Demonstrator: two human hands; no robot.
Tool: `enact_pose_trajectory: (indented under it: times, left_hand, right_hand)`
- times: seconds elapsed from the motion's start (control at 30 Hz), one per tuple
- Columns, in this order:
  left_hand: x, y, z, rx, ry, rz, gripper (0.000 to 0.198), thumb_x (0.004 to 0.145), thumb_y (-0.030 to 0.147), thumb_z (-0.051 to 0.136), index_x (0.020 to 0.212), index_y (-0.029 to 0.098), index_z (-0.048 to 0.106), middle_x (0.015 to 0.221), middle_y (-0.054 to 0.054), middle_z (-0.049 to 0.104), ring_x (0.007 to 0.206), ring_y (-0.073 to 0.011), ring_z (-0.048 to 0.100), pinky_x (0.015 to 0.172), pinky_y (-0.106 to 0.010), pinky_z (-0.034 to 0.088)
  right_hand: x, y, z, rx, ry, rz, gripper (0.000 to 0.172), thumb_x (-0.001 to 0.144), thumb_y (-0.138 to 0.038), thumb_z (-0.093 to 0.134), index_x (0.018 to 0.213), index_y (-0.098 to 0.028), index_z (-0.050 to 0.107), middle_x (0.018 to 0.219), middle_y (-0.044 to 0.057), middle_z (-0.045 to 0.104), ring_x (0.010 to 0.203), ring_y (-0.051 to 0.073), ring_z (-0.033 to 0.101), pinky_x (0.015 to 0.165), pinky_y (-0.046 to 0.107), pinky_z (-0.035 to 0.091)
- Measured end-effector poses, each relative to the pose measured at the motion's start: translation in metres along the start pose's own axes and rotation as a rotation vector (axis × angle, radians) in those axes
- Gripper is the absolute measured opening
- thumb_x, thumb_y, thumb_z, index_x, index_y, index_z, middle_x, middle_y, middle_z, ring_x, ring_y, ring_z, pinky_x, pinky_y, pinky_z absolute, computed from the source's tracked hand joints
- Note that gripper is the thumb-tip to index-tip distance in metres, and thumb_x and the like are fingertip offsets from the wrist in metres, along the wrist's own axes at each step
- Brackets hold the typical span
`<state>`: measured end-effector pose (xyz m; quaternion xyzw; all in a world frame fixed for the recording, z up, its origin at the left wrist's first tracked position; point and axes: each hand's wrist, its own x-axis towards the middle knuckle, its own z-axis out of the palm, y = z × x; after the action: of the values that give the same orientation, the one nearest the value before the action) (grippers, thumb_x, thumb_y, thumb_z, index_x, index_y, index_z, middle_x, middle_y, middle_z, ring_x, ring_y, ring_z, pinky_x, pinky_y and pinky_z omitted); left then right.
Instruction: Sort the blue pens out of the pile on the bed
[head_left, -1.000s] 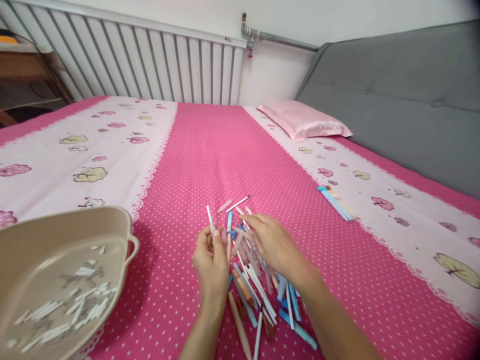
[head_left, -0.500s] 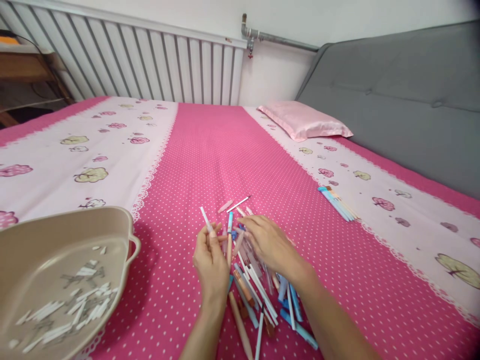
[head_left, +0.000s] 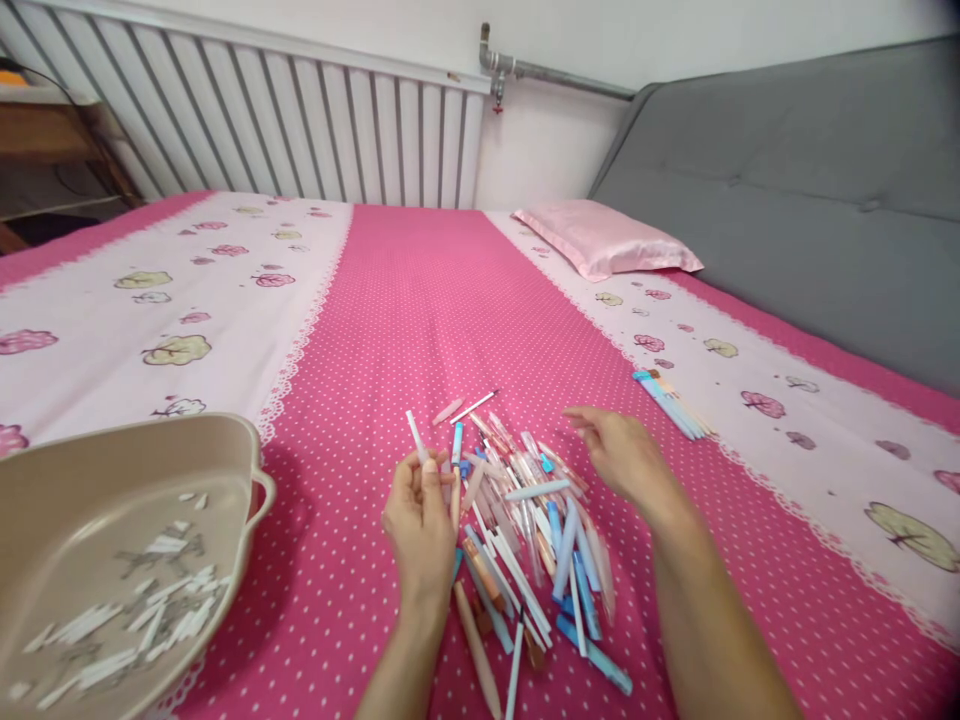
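Note:
My left hand is closed around a slim pale pen barrel, which sticks up beyond the thumb with its white end tilted away. Right of the pile, my right hand hovers with its fingers loosely stretched to the left and nothing visible in them. Between the hands lies a heap of loose pen parts: white refill tubes, a pale blue barrel, clear and pink pieces, and a blue cap close to my left fingers. A beige pen body lies at the near side.
At left stands a beige basin with short white and grey pieces on its bottom. Several blue and peach pens lie side by side at right. Farther off are a pink pillow, a grey headboard and a white radiator.
My right hand has moved from over the pile to its right side, uncovering more pen parts. The left hand keeps the pen barrel, nearly in place.

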<state>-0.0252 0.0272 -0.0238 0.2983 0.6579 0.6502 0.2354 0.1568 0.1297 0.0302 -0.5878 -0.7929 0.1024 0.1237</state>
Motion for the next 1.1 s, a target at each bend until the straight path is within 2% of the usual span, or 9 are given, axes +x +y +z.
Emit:
enact_pose_trajectory:
  times: [0.23,0.43,0.57,0.73,0.9,1.1]
  left_hand:
    - [-0.001,0.000,0.002,-0.077,-0.027,-0.018,0.030,0.081,0.043,0.051,0.094,0.016,0.055,0.086,-0.005,0.065,0.072,-0.0148,0.062,0.068,-0.028,0.049]
    - [-0.001,0.001,0.003,-0.100,-0.025,-0.033,0.032,0.081,0.043,0.051,0.097,0.015,0.055,0.087,-0.007,0.066,0.071,-0.0144,0.062,0.067,-0.028,0.050]
    - [-0.001,0.001,0.003,-0.107,-0.039,-0.053,0.035,0.080,0.043,0.052,0.099,0.014,0.055,0.087,-0.007,0.065,0.073,-0.0154,0.062,0.068,-0.029,0.050]
    - [-0.002,0.002,0.005,-0.142,-0.051,-0.081,0.036,0.077,0.044,0.055,0.098,0.014,0.055,0.085,-0.007,0.066,0.071,-0.0148,0.062,0.064,-0.026,0.050]
    - [-0.002,0.000,0.006,-0.150,-0.068,-0.099,0.036,0.077,0.044,0.056,0.098,0.014,0.055,0.087,-0.008,0.066,0.068,-0.0134,0.061,0.063,-0.025,0.050]
    - [-0.003,0.002,0.005,-0.174,-0.164,-0.146,0.040,0.080,0.048,0.051,0.104,0.015,0.056,0.094,-0.009,0.066,0.070,-0.0146,0.062,0.062,-0.025,0.049]
  right_hand:
    - [0.004,-0.004,0.012,0.009,-0.110,-0.006,0.033,0.084,-0.021,0.043,0.113,-0.019,0.061,0.105,0.009,0.067,0.102,0.021,0.060,0.087,0.029,0.042]
    - [0.001,-0.004,0.013,-0.054,-0.276,0.045,0.035,0.082,-0.017,0.041,0.110,-0.018,0.062,0.107,0.012,0.066,0.102,0.024,0.059,0.082,0.031,0.042]
    - [-0.001,-0.002,0.011,-0.089,-0.332,0.032,0.038,0.080,-0.014,0.041,0.112,-0.018,0.060,0.105,0.011,0.066,0.097,0.023,0.060,0.078,0.029,0.041]
    - [0.001,0.005,0.010,-0.056,-0.365,0.034,0.032,0.080,-0.014,0.040,0.104,-0.016,0.061,0.094,0.010,0.068,0.085,0.019,0.061,0.068,0.024,0.039]
    - [0.000,0.007,0.007,0.000,-0.406,-0.010,0.023,0.082,-0.023,0.042,0.092,-0.017,0.063,0.086,0.008,0.067,0.076,0.017,0.060,0.061,0.022,0.037]
    - [-0.001,0.004,0.006,0.019,-0.383,-0.012,0.029,0.083,-0.020,0.043,0.106,-0.018,0.059,0.099,0.010,0.066,0.087,0.018,0.060,0.068,0.023,0.039]
